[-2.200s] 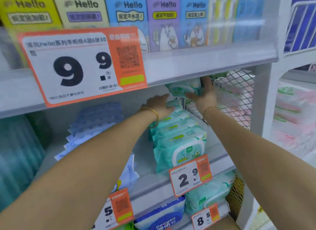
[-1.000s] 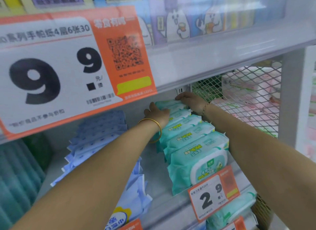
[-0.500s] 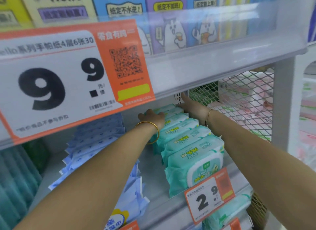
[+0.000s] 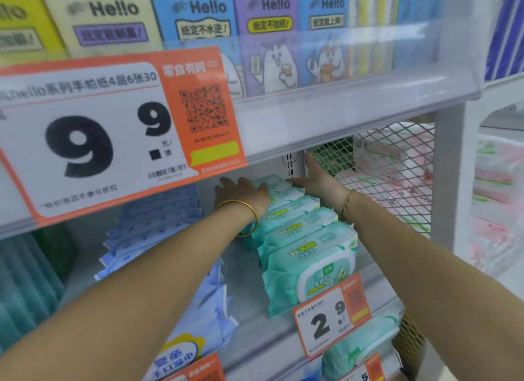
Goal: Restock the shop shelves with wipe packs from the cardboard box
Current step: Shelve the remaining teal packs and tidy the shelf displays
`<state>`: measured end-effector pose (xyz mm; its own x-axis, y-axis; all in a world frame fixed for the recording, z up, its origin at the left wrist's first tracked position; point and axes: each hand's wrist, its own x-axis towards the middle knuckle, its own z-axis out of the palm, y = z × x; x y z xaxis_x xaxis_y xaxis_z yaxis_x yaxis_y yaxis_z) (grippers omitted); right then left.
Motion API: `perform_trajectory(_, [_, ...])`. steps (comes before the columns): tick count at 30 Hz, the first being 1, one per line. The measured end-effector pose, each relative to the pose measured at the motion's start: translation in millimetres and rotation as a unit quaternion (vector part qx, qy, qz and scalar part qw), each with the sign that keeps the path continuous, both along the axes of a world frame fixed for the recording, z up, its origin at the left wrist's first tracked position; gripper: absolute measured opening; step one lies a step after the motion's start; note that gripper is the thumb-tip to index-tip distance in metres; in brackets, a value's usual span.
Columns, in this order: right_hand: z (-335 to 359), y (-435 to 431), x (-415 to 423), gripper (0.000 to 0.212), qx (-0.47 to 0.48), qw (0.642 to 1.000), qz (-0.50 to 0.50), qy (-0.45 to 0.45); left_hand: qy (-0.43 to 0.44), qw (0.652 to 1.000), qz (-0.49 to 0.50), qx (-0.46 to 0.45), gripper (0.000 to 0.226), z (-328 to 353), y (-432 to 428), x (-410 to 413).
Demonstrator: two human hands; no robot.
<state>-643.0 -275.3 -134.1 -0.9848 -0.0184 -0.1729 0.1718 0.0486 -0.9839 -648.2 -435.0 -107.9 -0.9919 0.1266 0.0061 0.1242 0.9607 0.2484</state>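
Our left hand (image 4: 241, 193) on far wipe packs (image 4: 297, 224), grip unclear; right hand (image 4: 314, 179) flat, released. We read 9.9 tag (image 4: 85, 142), 2.9 tag (image 4: 326, 321), Hello boxes (image 4: 198, 20).

The large orange price tag (image 4: 85, 136) runs off the left edge, and its fine print is too small to read. The rearmost wipe packs (image 4: 283, 186) lie partly under the left hand (image 4: 241, 195), and whether its fingers curl round one cannot be told. Behind the mesh panel (image 4: 391, 165) at right, the pink packs (image 4: 408, 182) are blurred. The bottom price tags (image 4: 368, 370) are cut by the lower edge, and the Hello packs (image 4: 207, 17) by the upper edge.
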Motion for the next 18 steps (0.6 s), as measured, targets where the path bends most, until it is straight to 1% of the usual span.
perform_trajectory(1, [0, -1, 4, 0.090, 0.001, 1.000, 0.011, -0.002, 0.009, 0.999, -0.035, -0.027, 0.060, 2, -1, 6])
perform_trajectory(3, [-3, -2, 6, 0.086, -0.032, 0.999, 0.013, 0.006, 0.003, 0.993, -0.104, -0.048, 0.061, 5, 0, 25])
perform_trajectory(5, [-3, -5, 12, 0.088, -0.090, 0.995, 0.036, 0.000, -0.015, 0.987, -0.147, -0.056, 0.062, 3, 2, 50])
perform_trajectory(6, [-2, -7, 13, 0.087, -0.097, 0.994, 0.042, -0.001, -0.026, 0.985, -0.159, -0.061, 0.062, 1, 2, 60])
perform_trajectory(7, [-2, -7, 15, 0.088, -0.085, 0.996, 0.034, 0.009, -0.035, 0.984, -0.163, -0.069, 0.063, -2, 2, 66])
perform_trajectory(10, [1, -4, 30, 0.100, -0.023, 1.000, -0.013, 0.006, -0.038, 0.985, -0.151, -0.074, 0.064, -4, 1, 71])
perform_trajectory(11, [4, -3, 41, 0.099, -0.017, 1.000, -0.024, 0.008, -0.038, 0.986, -0.146, -0.068, 0.065, -2, -1, 73])
perform_trajectory(13, [4, 3, 52, 0.093, -0.061, 0.995, -0.064, 0.046, -0.038, 0.987, -0.147, -0.058, 0.066, 1, -4, 82])
perform_trajectory(14, [2, 4, 60, 0.092, -0.079, 0.994, -0.059, 0.044, -0.043, 0.986, -0.152, -0.053, 0.067, 2, -5, 88])
perform_trajectory(16, [-4, 2, 82, 0.091, -0.107, 0.994, -0.010, 0.028, -0.059, 0.984, -0.162, -0.042, 0.067, 0, -6, 99])
perform_trajectory(17, [-3, -3, 94, 0.088, -0.114, 0.993, 0.006, 0.032, -0.063, 0.984, -0.163, -0.039, 0.067, -1, -6, 102])
perform_trajectory(18, [-5, -7, 102, 0.081, -0.119, 0.992, 0.002, 0.034, -0.062, 0.984, -0.162, -0.039, 0.067, -3, -6, 104])
